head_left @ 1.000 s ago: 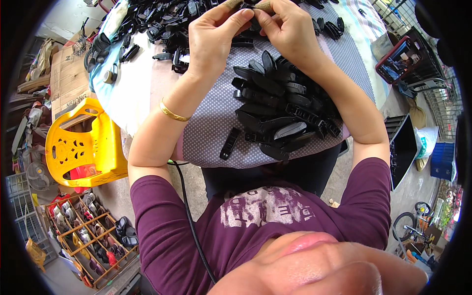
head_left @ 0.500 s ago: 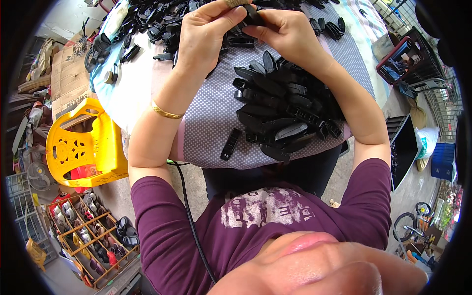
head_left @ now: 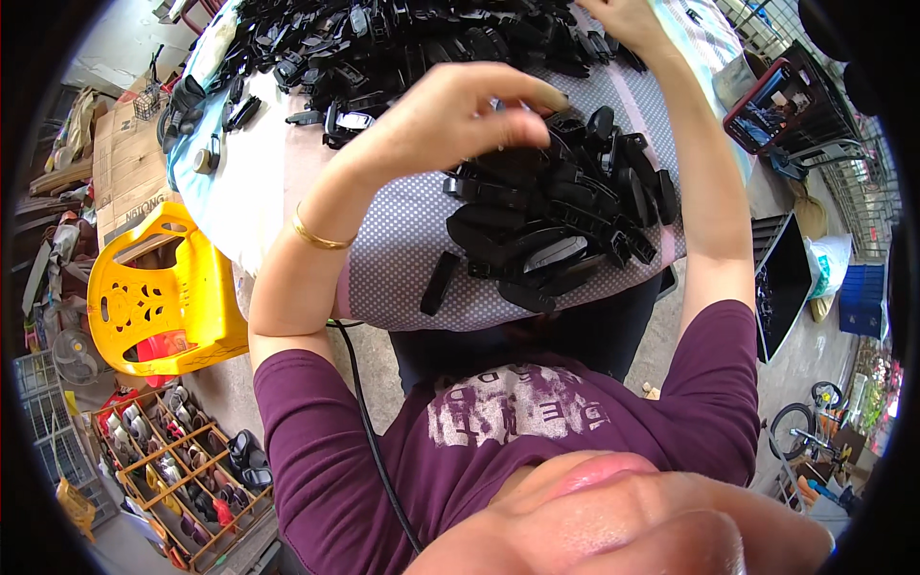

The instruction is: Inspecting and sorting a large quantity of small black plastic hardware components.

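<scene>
A near pile of black oval plastic clip-like pieces (head_left: 556, 216) lies on the dotted cloth in front of me. My left hand (head_left: 465, 120) hovers at the pile's upper left, thumb and forefinger bent and apart, with nothing visible between them. A tan wrap covers a fingertip. My right hand (head_left: 628, 24) reaches to the far right, beside the larger heap of black pieces (head_left: 383, 48); its fingertips are cut off by the upper edge, so any hold is hidden. One narrow black piece (head_left: 440, 284) lies alone left of the near pile.
The cloth-covered table (head_left: 402, 244) has a rounded near edge. A yellow plastic chair (head_left: 192, 297) stands at its left, and a phone (head_left: 767, 105) is propped at its right. A black crate (head_left: 778, 287) sits low on the right. A black cable (head_left: 359, 402) hangs by my left arm.
My hands were together at the far heap, fingers on a black piece. They have parted: the left came down to the near pile, the right moved away up and right. That piece is no longer visible between them.
</scene>
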Available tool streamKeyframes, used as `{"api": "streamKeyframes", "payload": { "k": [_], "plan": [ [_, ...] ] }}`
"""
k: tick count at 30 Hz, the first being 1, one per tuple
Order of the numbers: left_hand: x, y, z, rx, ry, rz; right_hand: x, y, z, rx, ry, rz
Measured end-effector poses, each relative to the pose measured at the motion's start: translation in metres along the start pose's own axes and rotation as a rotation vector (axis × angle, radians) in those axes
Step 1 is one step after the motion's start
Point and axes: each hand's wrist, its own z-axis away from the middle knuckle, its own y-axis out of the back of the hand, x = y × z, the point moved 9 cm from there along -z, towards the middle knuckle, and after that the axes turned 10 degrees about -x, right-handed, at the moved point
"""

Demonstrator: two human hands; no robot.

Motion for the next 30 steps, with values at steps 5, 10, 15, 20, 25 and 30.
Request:
{"api": "streamKeyframes", "payload": {
  "k": [5, 10, 15, 20, 25, 30],
  "plan": [
    [-0.032, 0.039, 0.009, 0.225, 0.176, -0.748, 0.031, -0.038, -0.006, -0.18, -0.179, -0.008],
    [-0.035, 0.029, 0.008, 0.252, 0.212, -1.039, 0.018, -0.035, 0.001, -0.221, -0.237, -0.143],
    [-0.042, 0.053, 0.011, 0.479, 0.219, -0.391, -0.042, 0.019, 0.018, 0.273, 0.16, 0.007],
    [-0.069, 0.074, 0.026, 0.701, 0.109, 0.296, -0.126, -0.026, 0.037, -0.158, 0.069, -0.406],
    [-0.053, 0.063, 0.009, 0.346, -0.522, 0.642, -0.145, -0.046, 0.052, -0.158, 0.175, -0.421],
    [-0.095, 0.066, 0.02, 0.643, 0.109, 0.545, -0.165, -0.05, 0.059, -0.089, 0.451, -0.603]
  ]
}}
